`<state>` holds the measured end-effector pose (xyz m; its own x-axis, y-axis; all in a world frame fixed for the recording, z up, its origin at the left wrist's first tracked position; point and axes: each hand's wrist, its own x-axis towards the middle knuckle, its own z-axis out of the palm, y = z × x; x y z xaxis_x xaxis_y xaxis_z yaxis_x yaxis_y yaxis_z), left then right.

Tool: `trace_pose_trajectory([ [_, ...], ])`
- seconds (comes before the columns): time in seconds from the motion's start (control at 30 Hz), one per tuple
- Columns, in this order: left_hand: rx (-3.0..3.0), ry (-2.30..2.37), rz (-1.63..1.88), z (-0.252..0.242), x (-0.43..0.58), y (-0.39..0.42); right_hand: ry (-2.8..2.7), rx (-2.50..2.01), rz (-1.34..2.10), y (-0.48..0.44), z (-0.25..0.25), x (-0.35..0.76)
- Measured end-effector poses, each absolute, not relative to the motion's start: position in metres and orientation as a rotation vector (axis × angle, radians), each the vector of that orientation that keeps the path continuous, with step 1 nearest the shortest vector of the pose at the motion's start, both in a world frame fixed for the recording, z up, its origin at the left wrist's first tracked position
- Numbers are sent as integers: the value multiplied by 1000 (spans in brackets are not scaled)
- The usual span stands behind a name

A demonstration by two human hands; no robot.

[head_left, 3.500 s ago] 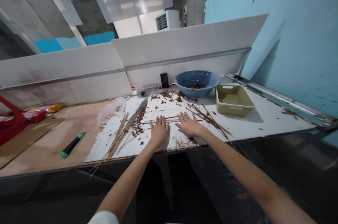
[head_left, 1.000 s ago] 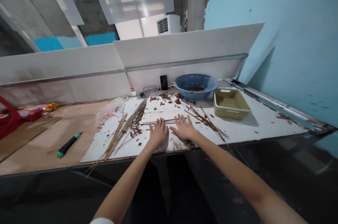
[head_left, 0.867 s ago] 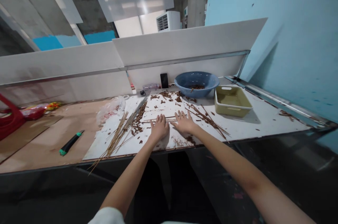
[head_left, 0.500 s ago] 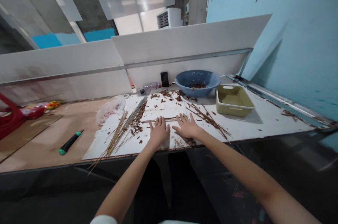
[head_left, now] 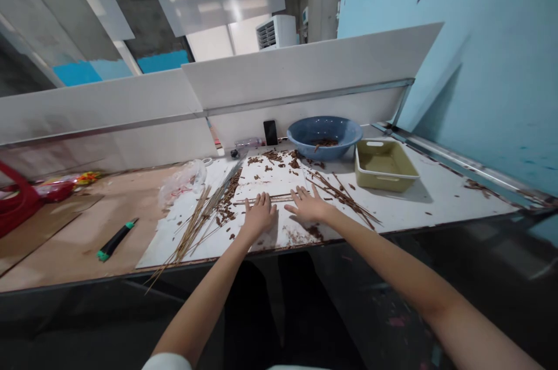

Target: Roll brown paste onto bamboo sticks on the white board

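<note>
My left hand (head_left: 260, 216) and my right hand (head_left: 308, 206) lie palm down, fingers spread, on a white board (head_left: 257, 182). Under the fingertips of both runs a thin brown stick (head_left: 281, 198), lying crosswise. Left of my left hand is a bundle of thin tan sticks (head_left: 192, 230), its near ends past the table edge. Brown sticks (head_left: 344, 198) lie in a loose bunch to the right of my right hand. Brown crumbly pieces (head_left: 272, 156) are scattered beyond my hands and beside the tan bundle.
A blue basin (head_left: 300, 136) holding brown bits and an olive-green bin (head_left: 386, 182) stand at the back right. A phone (head_left: 270, 132) leans on the back panel. On the left are a clear plastic bag (head_left: 185, 178), a black-and-green tool (head_left: 115, 241) and a red object (head_left: 17, 198).
Both hands stay flat over the stick, with only a very slight shift. The camera view has moved a little; nothing has been picked up or let go.
</note>
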<state>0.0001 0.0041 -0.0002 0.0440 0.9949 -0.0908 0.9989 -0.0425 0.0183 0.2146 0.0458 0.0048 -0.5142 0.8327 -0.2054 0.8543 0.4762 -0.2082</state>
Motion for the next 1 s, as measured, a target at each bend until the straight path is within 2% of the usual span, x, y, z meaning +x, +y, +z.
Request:
trace_pose_trajectory([
  [0.17, 2129, 2145, 14, 13, 9, 23, 2644, 1531, -451, 65, 20, 210],
  [0.4, 2130, 2255, 2, -5, 1, -8, 2645, 1541, -369, 40, 1, 220],
  [0.63, 2029, 2259, 54, 12, 8, 7, 2607, 1580, -383, 62, 15, 215],
  [0.83, 2091, 2272, 3, 1, 3, -9, 2669, 1545, -310, 44, 1, 220],
  [1.0, 2018, 2294, 49, 11, 8, 9, 2595, 1648, -349, 56, 14, 209],
])
